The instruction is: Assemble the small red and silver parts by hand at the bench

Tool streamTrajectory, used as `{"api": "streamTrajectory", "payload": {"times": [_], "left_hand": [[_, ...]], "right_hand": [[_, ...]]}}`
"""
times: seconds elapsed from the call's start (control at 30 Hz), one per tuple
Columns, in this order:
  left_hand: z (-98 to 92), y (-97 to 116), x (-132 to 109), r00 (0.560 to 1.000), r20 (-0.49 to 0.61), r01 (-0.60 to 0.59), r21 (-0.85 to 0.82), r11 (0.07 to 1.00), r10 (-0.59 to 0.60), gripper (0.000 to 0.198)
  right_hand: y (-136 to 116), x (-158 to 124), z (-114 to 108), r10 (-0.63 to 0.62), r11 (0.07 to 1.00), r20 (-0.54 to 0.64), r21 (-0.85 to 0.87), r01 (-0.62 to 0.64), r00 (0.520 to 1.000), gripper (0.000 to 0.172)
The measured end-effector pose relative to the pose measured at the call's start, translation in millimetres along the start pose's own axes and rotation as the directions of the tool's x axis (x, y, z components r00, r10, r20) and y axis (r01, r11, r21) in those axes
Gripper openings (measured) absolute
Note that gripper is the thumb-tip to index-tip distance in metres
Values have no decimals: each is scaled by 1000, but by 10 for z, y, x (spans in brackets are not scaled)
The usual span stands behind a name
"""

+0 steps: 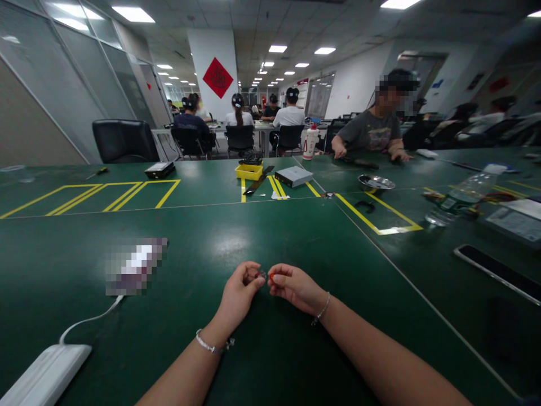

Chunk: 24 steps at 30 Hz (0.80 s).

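Observation:
Both my hands meet low in the middle of the green table [296, 237]. My left hand [239, 293] is closed in a pinch on a tiny dark and red part [261, 274]. My right hand [293, 286] is also pinched, its fingertips on a small orange-red piece [271, 276] right beside it. The two pieces touch or nearly touch between my fingertips; they are too small to name. Each wrist wears a thin bracelet.
A white power bank [46, 372] with a cable lies at front left beside a blurred-out item [135, 266]. A phone [499, 273] and plastic bottle [460, 200] lie right. A yellow bin [249, 171], grey box [293, 176] and metal bowl [375, 182] sit farther back. A person [372, 132] works across the table.

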<state>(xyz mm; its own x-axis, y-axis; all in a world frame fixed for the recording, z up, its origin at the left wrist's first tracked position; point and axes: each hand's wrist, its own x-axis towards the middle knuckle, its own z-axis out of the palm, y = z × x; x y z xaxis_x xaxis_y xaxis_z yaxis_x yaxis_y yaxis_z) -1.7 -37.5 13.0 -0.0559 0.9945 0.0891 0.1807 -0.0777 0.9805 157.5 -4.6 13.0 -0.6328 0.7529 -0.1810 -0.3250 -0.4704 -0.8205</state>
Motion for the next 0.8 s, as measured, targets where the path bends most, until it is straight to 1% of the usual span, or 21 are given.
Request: {"api": "streamTrajectory", "payload": {"times": [0.13, 0.3, 0.4, 0.53, 0.67, 0.8], "left_hand": [[-7, 68, -12, 999, 33, 4, 46, 999, -6, 19], [-27, 136, -35, 998, 58, -32, 104, 994, 26, 31], [-29, 111, -29, 998, 63, -25, 80, 997, 20, 28], [-19, 52, -10, 998, 51, 21, 20, 1000, -22, 20], [-7, 39, -5, 999, 22, 27, 35, 999, -27, 17], [-3, 56, -12, 1000, 6, 24, 39, 999, -24, 17]], "right_hand": [[-5, -8, -8, 5, 1000, 7, 4, -5, 1000, 21], [-7, -3, -3, 8, 1000, 15, -1, -8, 1000, 23], [-1, 2, -2, 9, 1000, 7, -5, -9, 1000, 22], [12, 10, -4, -2, 1000, -10, -11, 2, 1000, 21], [19, 13, 21, -22, 1000, -63, -10, 22, 998, 23], [43, 10, 78, -89, 996, -184, -41, 83, 979, 24]]}}
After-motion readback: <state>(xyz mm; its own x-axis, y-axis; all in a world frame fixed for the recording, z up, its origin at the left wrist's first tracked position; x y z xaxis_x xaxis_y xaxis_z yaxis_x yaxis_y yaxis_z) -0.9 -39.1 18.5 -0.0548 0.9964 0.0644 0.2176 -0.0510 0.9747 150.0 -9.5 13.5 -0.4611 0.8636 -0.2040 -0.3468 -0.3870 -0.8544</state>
